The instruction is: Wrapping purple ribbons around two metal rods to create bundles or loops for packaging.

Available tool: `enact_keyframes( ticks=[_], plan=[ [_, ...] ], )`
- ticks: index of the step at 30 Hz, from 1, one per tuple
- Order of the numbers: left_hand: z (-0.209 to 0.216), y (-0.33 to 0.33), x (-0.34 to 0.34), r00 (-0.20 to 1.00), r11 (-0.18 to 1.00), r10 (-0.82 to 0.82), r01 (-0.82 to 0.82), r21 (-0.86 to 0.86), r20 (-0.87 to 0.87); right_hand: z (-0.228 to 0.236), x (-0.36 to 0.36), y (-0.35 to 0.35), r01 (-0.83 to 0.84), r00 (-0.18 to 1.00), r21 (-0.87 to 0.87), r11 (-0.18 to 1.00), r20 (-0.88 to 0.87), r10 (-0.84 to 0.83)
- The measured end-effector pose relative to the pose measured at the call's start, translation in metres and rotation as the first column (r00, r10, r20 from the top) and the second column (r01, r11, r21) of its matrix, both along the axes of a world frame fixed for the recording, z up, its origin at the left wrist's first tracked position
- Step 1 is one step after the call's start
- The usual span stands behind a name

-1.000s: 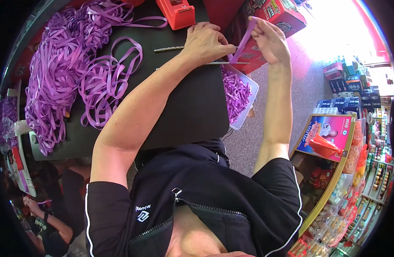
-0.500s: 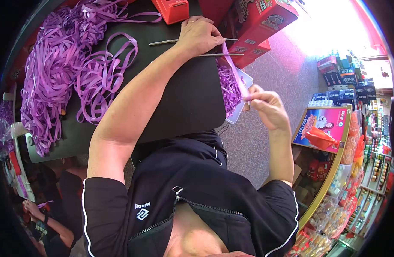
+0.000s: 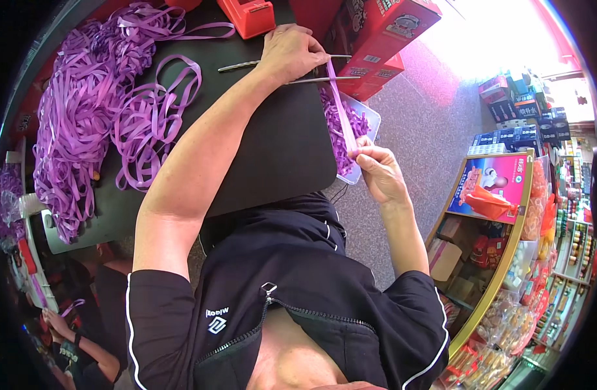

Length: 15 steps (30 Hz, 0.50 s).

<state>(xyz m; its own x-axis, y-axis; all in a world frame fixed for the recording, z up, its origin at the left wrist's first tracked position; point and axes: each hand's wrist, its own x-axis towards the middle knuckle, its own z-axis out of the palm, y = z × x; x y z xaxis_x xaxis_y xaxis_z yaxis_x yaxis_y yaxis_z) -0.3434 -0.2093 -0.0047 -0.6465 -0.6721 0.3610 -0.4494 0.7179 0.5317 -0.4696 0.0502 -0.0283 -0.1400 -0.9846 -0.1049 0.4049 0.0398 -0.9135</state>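
A strip of purple ribbon runs taut between my two hands, over the table's right edge. Its far end is pinched in the fingertips of my left hand, beside two thin metal rods that jut past the edge. Closer to me, my right hand grips the lower end between thumb and fingers. Below the strip, a white plastic bin holds many short folded purple ribbon pieces. A big tangled heap of purple ribbon covers the table's left side, with loose loops next to it.
The dark table lies under my left forearm. At its far edge sit a red tape dispenser and red cartons. Goods fill a display case on the right. Another person's arm shows at lower left, holding ribbon.
My right hand has moved left and slightly toward me, and the ribbon now hangs straighter between my hands. My left hand keeps its place by the rods. The whole view has shifted a little.
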Motion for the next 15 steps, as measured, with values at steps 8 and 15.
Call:
enact_keyframes(
  ticks=[8,15],
  plan=[
    [0.002,0.001,0.000,1.000,1.000,0.006,-0.007,0.016,0.014,0.041,0.002,-0.038,-0.027,0.991,-0.264,0.964,-0.134,-0.009],
    [0.004,0.002,0.002,0.999,0.999,0.000,-0.002,0.034,0.037,0.075,-0.024,-0.114,-0.072,0.945,-0.487,0.871,-0.312,-0.096]
  ],
)
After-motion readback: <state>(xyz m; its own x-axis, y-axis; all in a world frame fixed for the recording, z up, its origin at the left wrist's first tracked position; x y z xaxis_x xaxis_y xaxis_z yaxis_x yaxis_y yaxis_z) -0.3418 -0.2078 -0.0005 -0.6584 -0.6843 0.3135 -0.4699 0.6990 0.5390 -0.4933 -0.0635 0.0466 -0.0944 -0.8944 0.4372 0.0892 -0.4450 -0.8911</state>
